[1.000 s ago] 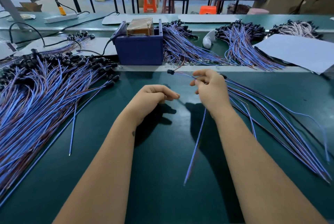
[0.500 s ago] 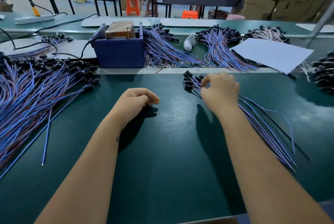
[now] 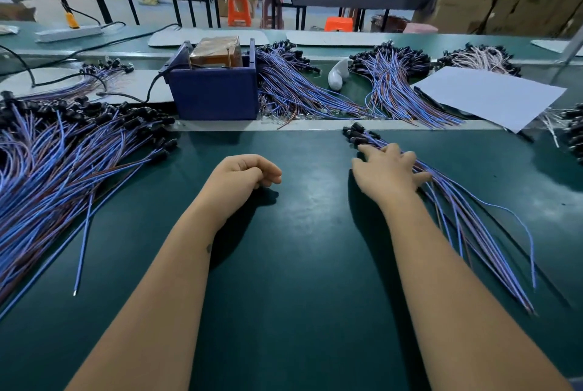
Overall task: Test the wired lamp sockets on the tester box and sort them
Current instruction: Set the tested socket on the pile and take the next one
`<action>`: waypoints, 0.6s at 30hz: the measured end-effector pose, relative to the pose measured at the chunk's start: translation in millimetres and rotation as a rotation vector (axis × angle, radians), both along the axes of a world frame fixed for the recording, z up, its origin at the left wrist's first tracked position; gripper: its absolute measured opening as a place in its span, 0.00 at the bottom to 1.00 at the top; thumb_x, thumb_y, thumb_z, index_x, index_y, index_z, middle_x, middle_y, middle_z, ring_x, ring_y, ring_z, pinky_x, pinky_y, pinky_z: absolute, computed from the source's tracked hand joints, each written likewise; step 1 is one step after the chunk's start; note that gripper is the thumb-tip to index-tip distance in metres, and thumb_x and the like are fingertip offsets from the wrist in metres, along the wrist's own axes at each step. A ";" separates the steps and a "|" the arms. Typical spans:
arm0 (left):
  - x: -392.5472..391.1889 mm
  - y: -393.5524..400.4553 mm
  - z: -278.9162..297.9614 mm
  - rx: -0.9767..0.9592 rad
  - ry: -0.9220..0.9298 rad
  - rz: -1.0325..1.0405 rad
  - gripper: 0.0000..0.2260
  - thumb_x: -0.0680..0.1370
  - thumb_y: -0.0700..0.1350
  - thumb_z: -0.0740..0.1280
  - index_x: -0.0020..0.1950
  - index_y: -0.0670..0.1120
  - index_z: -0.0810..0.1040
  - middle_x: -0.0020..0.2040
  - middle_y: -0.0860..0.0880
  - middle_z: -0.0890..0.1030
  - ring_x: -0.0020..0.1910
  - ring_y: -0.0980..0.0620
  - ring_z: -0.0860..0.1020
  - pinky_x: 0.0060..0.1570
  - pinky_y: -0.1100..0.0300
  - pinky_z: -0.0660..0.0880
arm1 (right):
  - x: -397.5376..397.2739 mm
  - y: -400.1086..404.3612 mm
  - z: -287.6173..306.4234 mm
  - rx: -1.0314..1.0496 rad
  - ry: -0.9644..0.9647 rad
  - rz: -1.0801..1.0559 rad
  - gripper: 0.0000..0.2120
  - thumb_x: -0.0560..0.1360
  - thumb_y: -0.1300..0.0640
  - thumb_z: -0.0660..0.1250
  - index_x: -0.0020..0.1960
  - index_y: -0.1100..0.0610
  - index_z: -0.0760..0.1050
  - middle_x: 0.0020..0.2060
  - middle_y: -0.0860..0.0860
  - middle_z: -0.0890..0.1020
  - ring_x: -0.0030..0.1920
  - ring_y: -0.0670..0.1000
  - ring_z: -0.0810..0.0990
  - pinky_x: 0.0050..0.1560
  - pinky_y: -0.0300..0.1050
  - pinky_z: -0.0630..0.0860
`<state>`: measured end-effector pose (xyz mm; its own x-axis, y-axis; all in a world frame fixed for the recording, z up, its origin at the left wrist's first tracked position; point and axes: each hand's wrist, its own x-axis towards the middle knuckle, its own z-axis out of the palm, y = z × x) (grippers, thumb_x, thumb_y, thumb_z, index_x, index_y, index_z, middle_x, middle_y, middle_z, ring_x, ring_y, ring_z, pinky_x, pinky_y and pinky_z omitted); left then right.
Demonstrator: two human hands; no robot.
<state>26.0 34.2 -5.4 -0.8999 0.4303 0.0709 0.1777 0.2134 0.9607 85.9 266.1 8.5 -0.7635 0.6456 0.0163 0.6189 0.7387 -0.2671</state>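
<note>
Two bare hands lie on the green bench top. At about 1 o'clock, the right hand rests with spread, straight fingers on a small bundle of wired sockets, pressing it without gripping. Toward 11 o'clock, the left hand sits loosely curled, holding nothing. At 9 o'clock lies a large pile of wired sockets. At 12 o'clock stands the blue tester box. No writing is readable.

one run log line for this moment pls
right hand: flat on small blue-wired black socket bundle | left hand: idle, loosely curled | dark blue tester box: untouched
</note>
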 end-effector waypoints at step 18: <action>-3.1 -38.2 7.8 -0.455 0.344 0.755 0.12 0.77 0.40 0.61 0.55 0.52 0.79 0.66 0.47 0.74 0.60 0.44 0.71 0.54 0.55 0.65 | -33.4 -135.5 -10.2 -0.248 0.360 0.478 0.12 0.77 0.55 0.60 0.55 0.53 0.81 0.53 0.55 0.78 0.56 0.57 0.73 0.59 0.51 0.71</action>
<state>22.9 -4.0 2.4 -0.9127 -0.2060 0.3529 0.0973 0.7292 0.6774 52.5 130.6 -1.7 -0.9423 0.2530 0.2192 0.0766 0.8005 -0.5944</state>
